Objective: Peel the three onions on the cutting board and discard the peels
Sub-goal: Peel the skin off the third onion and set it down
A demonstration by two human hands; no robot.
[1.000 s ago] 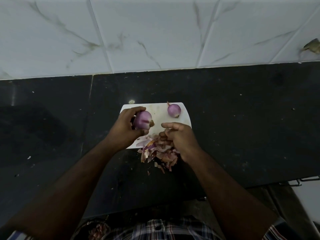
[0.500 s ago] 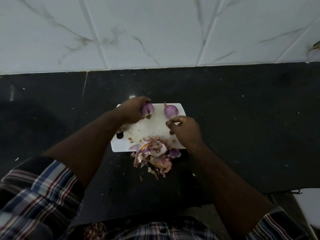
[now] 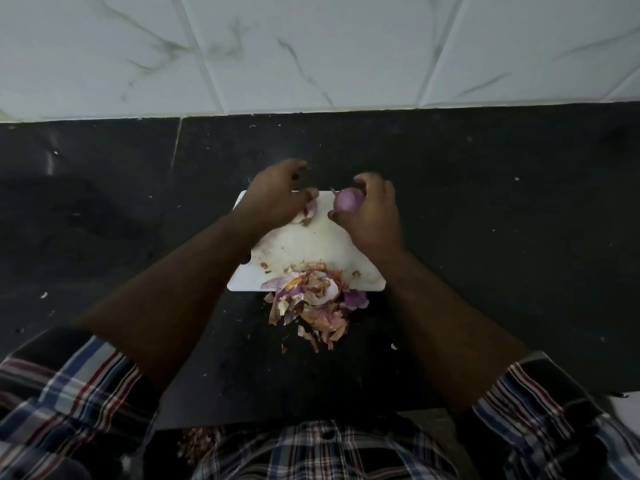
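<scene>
A white cutting board (image 3: 304, 244) lies on the black counter. My left hand (image 3: 273, 195) rests at the board's far left corner over a purple onion (image 3: 310, 210), which is mostly hidden under the fingers. My right hand (image 3: 370, 213) is closed around a second purple onion (image 3: 347, 200) at the board's far edge. A heap of pink and brown onion peels (image 3: 311, 303) lies across the board's near edge and spills onto the counter. A third onion is not visible.
The black counter (image 3: 485, 220) stretches to both sides, with small crumbs scattered on it. A white marble-patterned tiled wall (image 3: 311, 53) rises behind it. The counter's front edge is near my plaid shirt (image 3: 311, 452).
My left hand carried its onion from above the peel heap to the board's far left corner. My right hand left the peels, moved up and took hold of the other onion.
</scene>
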